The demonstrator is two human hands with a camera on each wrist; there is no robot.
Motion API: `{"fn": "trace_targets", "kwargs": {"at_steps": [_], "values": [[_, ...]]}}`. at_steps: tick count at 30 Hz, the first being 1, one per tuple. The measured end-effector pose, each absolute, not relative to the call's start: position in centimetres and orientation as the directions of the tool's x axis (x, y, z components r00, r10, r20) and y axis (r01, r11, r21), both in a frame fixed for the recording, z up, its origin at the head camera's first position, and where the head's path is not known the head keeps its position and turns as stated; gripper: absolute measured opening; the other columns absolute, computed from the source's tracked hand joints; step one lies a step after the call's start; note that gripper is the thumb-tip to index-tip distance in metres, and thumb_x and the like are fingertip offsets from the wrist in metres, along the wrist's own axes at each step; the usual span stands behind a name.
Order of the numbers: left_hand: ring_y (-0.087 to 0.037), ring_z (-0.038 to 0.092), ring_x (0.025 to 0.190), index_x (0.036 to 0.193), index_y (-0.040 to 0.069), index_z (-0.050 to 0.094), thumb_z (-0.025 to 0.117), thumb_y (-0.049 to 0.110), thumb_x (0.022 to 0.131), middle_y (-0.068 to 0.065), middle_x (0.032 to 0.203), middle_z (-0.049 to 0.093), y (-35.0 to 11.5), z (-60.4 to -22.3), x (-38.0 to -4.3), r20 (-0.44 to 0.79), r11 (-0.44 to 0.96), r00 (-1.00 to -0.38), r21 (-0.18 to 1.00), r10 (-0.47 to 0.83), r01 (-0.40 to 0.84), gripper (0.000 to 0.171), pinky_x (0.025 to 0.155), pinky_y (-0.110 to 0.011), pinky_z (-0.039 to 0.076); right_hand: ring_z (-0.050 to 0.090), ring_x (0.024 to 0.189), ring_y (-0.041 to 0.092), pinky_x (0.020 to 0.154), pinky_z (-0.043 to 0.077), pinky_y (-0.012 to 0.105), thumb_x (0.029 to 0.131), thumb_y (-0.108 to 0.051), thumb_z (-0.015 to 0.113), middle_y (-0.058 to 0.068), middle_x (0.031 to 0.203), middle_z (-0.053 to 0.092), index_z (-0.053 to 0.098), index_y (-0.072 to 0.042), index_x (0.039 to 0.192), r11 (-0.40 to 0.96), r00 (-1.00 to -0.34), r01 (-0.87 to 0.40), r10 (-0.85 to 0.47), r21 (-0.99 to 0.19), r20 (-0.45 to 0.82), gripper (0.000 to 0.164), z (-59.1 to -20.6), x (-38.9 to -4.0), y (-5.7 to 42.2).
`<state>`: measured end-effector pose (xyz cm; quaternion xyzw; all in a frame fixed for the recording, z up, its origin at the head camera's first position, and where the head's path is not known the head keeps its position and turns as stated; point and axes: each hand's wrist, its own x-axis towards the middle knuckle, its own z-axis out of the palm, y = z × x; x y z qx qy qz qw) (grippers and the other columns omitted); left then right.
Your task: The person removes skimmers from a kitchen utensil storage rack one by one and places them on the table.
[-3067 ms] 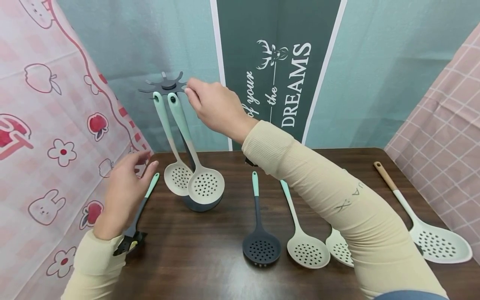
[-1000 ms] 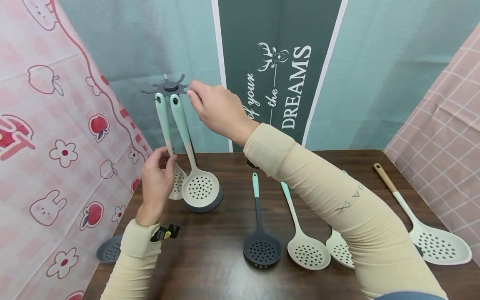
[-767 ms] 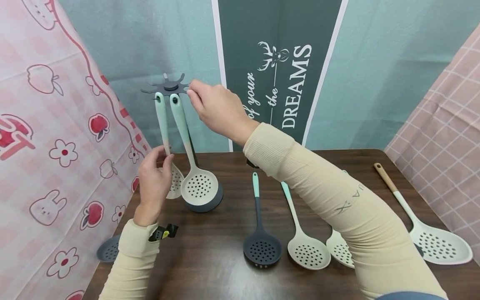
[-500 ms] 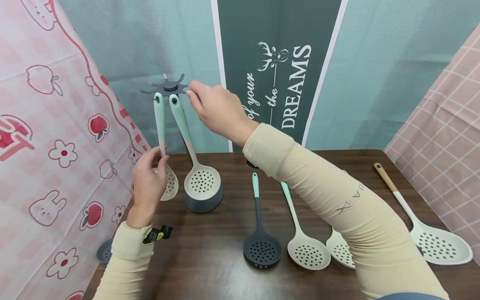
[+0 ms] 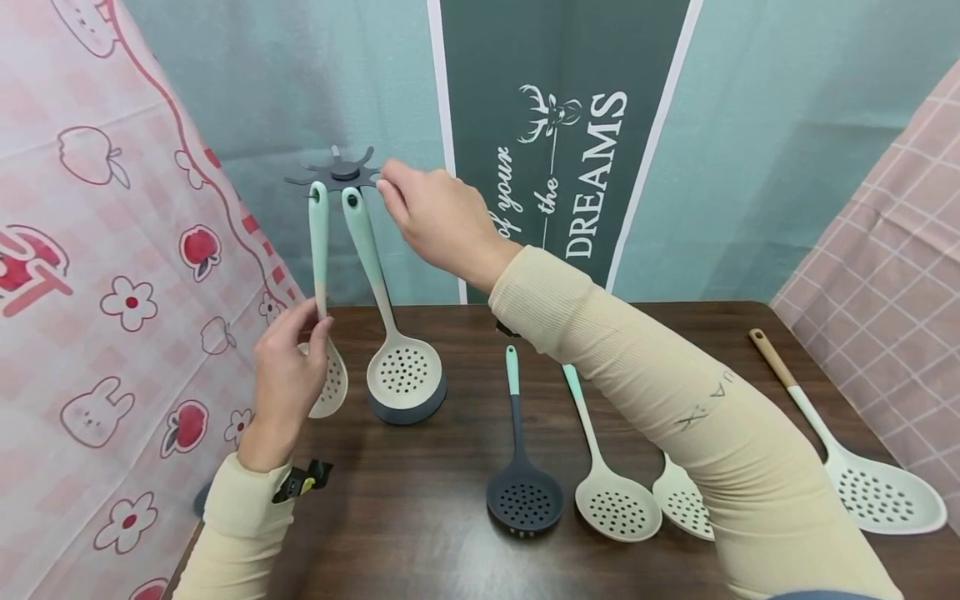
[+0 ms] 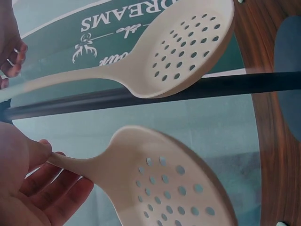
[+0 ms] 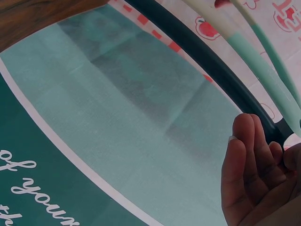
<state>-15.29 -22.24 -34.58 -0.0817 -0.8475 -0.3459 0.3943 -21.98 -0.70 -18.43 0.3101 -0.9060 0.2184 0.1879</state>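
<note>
A dark grey utensil rack point(image 5: 346, 172) with several hook arms stands on a round base point(image 5: 422, 410) at the back left of the table. Two cream skimmers with mint handles hang from it. My left hand point(image 5: 288, 367) pinches the left skimmer point(image 5: 320, 242) low on its handle, just above the bowl; its top hole is still round a hook. In the left wrist view, thumb and fingers close on that skimmer's neck point(image 6: 77, 165). The other hanging skimmer point(image 5: 406, 372) is in front of the pole point(image 6: 225, 89). My right hand point(image 5: 442, 212) grips one arm of the rack top.
On the table lie a dark skimmer point(image 5: 522, 496), a cream skimmer point(image 5: 617, 504), another cream one point(image 5: 681, 498) partly under my right sleeve, and a wooden-handled skimmer point(image 5: 877, 493) at far right. A dark utensil point(image 5: 201, 500) is mostly hidden by my left sleeve. Curtains enclose the sides and back.
My left hand came from beside the rack onto the left skimmer's handle. It has swung that bowl leftward, apart from the other skimmer. My right hand keeps its grip on the rack.
</note>
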Motion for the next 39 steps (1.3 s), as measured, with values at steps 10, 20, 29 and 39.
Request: {"fn": "trace_targets", "kwargs": {"at_steps": [10,20,29,39], "values": [[-0.028,0.067,0.087,0.118,-0.006,0.069,0.066,0.001,0.097,-0.020,0.095,0.068,-21.8,-34.2,-14.4,0.735,0.730,-0.664,0.529,-0.138,0.434,0.023,0.083,-0.003,0.042,0.048,0.060,0.016,0.054,0.035,0.030,0.111,-0.033,0.035,0.000,0.069,0.047,0.053,-0.014,0.095,0.709,-0.735,-0.646,-0.480,-0.281,0.479,0.031,-18.4,-22.0,-0.7],[-0.028,0.067,0.088,0.123,-0.005,0.069,0.067,0.001,0.096,-0.020,0.098,0.068,-21.8,-34.5,-13.9,0.720,0.727,-0.674,0.549,-0.163,0.412,0.028,0.084,-0.003,0.042,0.048,0.061,0.016,0.055,0.036,0.030,0.112,-0.034,0.035,-0.001,0.069,0.047,0.056,-0.015,0.099,0.715,-0.735,-0.645,-0.484,-0.270,0.474,0.031,-18.2,-21.9,-0.7],[-0.007,0.061,0.087,0.124,-0.005,0.069,0.067,-0.001,0.096,-0.020,0.097,0.068,-22.4,-34.3,-12.8,0.718,0.725,-0.673,0.558,-0.178,0.404,0.028,0.082,-0.002,0.042,0.046,0.060,0.016,0.054,0.035,0.030,0.111,-0.032,0.035,-0.001,0.067,0.044,0.054,-0.014,0.095,0.714,-0.725,-0.653,-0.493,-0.253,0.480,0.031,-18.2,-21.8,-0.6],[0.013,0.053,0.085,0.123,-0.002,0.071,0.068,-0.002,0.094,-0.019,0.097,0.070,-23.9,-34.4,-11.4,0.709,0.738,-0.676,0.564,-0.201,0.371,0.029,0.080,-0.002,0.042,0.043,0.058,0.015,0.053,0.032,0.028,0.112,-0.032,0.034,-0.002,0.065,0.041,0.050,-0.014,0.090,0.717,-0.726,-0.652,-0.497,-0.246,0.475,0.032,-18.0,-21.5,-0.6]]}}
